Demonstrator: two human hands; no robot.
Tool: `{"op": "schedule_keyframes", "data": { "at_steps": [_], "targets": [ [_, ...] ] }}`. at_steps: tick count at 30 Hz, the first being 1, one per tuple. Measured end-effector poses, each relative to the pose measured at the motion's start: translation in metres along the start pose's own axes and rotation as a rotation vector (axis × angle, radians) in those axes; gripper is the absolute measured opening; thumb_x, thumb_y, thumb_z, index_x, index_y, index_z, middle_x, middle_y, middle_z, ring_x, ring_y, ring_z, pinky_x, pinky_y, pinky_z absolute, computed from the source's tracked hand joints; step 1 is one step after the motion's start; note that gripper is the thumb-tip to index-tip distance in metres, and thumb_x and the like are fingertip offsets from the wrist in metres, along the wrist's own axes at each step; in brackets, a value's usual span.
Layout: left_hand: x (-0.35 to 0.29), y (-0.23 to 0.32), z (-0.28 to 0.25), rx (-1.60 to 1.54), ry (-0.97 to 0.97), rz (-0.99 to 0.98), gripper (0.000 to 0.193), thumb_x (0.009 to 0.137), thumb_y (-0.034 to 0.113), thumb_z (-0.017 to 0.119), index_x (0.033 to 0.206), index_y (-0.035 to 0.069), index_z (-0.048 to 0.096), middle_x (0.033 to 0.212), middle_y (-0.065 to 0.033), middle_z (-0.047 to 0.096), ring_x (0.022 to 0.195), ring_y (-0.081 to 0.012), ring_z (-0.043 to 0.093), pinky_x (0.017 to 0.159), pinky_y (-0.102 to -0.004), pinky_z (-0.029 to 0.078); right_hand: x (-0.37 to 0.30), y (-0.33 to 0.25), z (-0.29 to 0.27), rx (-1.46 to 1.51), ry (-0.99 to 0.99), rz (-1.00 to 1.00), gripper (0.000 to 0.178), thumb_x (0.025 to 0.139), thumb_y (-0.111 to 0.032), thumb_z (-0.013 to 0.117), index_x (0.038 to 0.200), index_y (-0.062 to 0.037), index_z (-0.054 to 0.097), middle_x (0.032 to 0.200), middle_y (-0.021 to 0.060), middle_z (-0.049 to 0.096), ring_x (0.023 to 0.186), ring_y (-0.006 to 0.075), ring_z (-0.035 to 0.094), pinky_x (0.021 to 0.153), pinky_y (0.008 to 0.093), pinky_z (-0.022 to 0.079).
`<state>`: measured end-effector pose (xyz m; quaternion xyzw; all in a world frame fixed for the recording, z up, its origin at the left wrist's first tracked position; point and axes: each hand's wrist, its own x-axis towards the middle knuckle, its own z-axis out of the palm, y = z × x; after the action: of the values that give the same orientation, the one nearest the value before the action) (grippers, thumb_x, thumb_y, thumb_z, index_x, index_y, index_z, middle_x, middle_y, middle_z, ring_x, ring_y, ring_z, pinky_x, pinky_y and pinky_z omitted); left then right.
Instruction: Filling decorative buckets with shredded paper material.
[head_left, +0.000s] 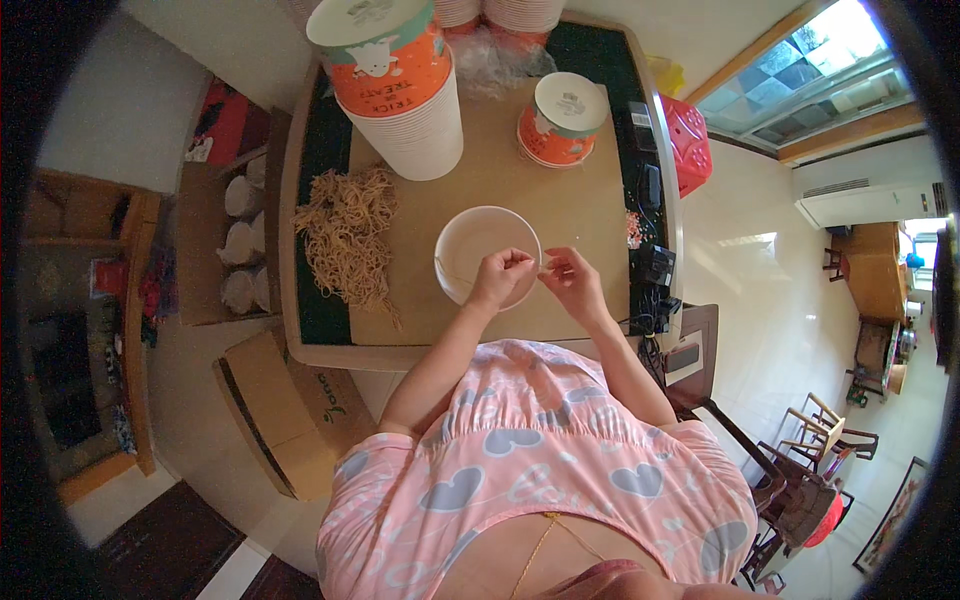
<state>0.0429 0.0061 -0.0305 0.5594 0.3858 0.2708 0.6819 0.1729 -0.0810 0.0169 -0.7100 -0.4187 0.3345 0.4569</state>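
A white paper bucket (462, 226) stands in front of me on a brown board, its mouth turned up. My left hand (503, 278) is over the bucket's near part, thumb and fingers pinched on a thin tan string (452, 272) that trails across the inside. Just outside the right rim, my right hand (574, 284) pinches the string close to the left fingertips. The exact grip at the rim is too small to make out. Left of the bucket lies a tangled heap of tan strings (350, 235).
A tall stack of paper buckets (405, 110) with an orange and green one on top stands far left. A shorter orange stack (562, 120) stands far right. Clear plastic wrap (490, 62) lies behind. Black devices with cables (657, 265) line the right edge; a cardboard box (290, 410) sits below left.
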Motion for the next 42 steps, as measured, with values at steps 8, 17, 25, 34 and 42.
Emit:
{"op": "schedule_keyframes", "data": {
  "at_steps": [8,17,25,34,42],
  "targets": [
    [-0.001,0.013,-0.004,-0.39,-0.125,-0.433,0.008,0.084,0.016,0.06,0.086,0.008,0.058,0.054,0.0067,0.042,0.037,-0.0015,0.032,0.032,-0.0172,0.022,0.005,0.008,0.003,-0.208,0.044,-0.171,0.007,0.078,-0.003,0.065,0.082,0.0005,0.061,0.073,0.0097,0.061,0.063,0.0142,0.058,0.057,0.0245,0.047],
    [0.004,0.008,-0.012,-0.69,-0.237,-0.6,0.01,0.085,0.018,0.059,0.081,0.009,0.055,0.049,0.0092,0.033,0.035,-0.0018,0.027,0.03,-0.0186,0.019,0.001,0.008,0.004,-0.275,-0.039,0.027,0.017,0.083,-0.015,0.063,0.077,0.0001,0.058,0.061,0.011,0.057,0.053,0.0159,0.053,0.05,0.0293,0.042],
    [0.008,0.012,-0.02,-0.72,-0.317,-0.818,0.021,0.088,0.025,0.055,0.072,0.011,0.054,0.043,0.0093,0.026,0.034,-0.0033,0.023,0.031,-0.0207,0.015,-0.003,-0.005,0.009,-0.16,-0.012,-0.192,0.01,0.083,-0.011,0.062,0.084,-0.0012,0.06,0.07,0.0125,0.06,0.059,0.02,0.057,0.054,0.0298,0.044],
    [0.014,-0.011,-0.019,-0.869,-0.404,-0.85,0.013,0.086,0.017,0.059,0.078,0.008,0.057,0.049,0.0068,0.033,0.038,-0.0026,0.026,0.033,-0.0183,0.018,-0.007,-0.007,0.008,-0.24,-0.098,-0.2,0.008,0.08,-0.007,0.059,0.087,-0.0024,0.06,0.081,0.0168,0.06,0.076,0.034,0.059,0.065,0.0378,0.047],
    [0.015,-0.013,-0.02,-0.911,-0.363,-0.801,0.006,0.088,0.011,0.056,0.083,0.007,0.055,0.056,0.0054,0.04,0.04,-0.0028,0.026,0.034,-0.0167,0.018,-0.01,-0.004,0.001,-0.231,-0.058,-0.141,0.007,0.082,-0.007,0.056,0.085,-0.0009,0.056,0.081,0.019,0.059,0.074,0.0362,0.058,0.064,0.0397,0.046]
  ]
}}
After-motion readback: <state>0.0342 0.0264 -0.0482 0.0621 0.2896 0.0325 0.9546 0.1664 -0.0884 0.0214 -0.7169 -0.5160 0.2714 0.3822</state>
